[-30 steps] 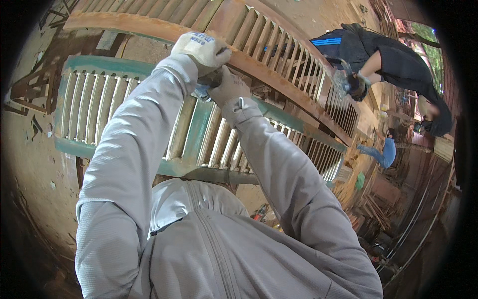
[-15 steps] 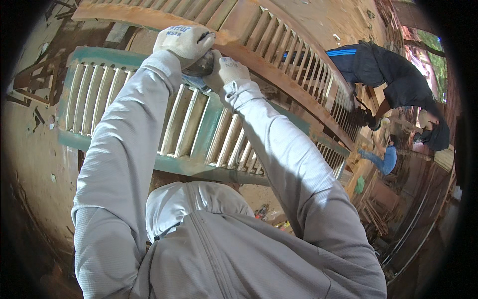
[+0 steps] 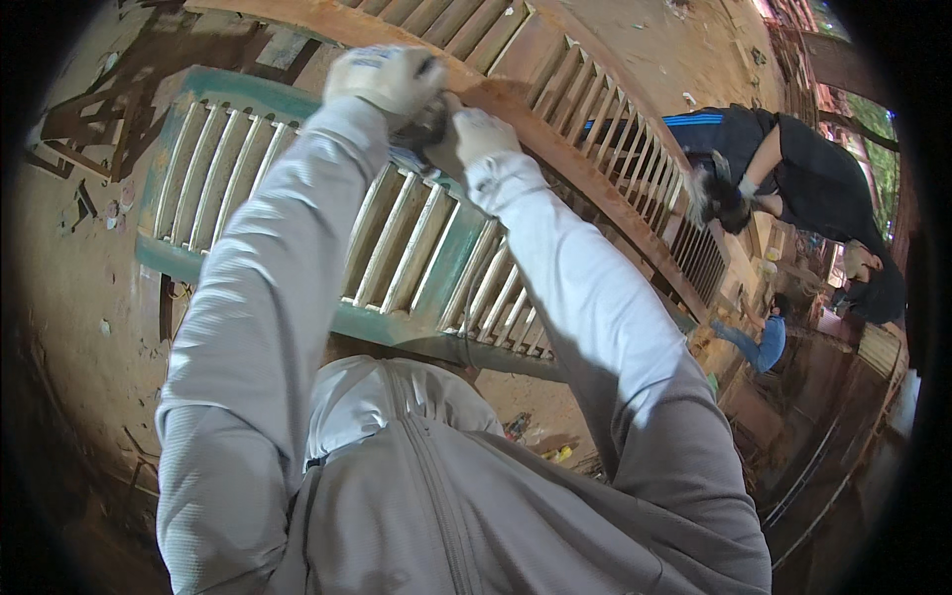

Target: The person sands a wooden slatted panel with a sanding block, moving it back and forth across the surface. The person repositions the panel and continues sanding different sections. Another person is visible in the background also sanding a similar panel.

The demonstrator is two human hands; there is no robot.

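Observation:
Both my hands wear pale work gloves and are closed around a dark hand-held tool point(image 3: 427, 129), largely hidden by the fingers; a greyish-blue part shows below it. My left hand point(image 3: 383, 81) wraps over its top, and my right hand point(image 3: 478, 137) grips its right side. The tool is over the far edge of a green-framed louvered shutter point(image 3: 439, 260) with worn, pale slats. Whether the tool touches the wood cannot be seen. A thin dark cord point(image 3: 474, 297) hangs over the shutter near my right forearm.
A reddish-brown louvered shutter point(image 3: 555, 139) lies just beyond the green one. A person in dark clothes point(image 3: 818, 183) bends at its right end; farther back is a person in blue point(image 3: 759, 342). Wooden frames point(image 3: 99, 139) stand at far left. Dirt ground point(image 3: 69, 297) surrounds the work.
The view has shifted, so shutters and hands sit slightly farther right. My hands keep their hold on the tool. The person in dark clothes has moved an arm and the head.

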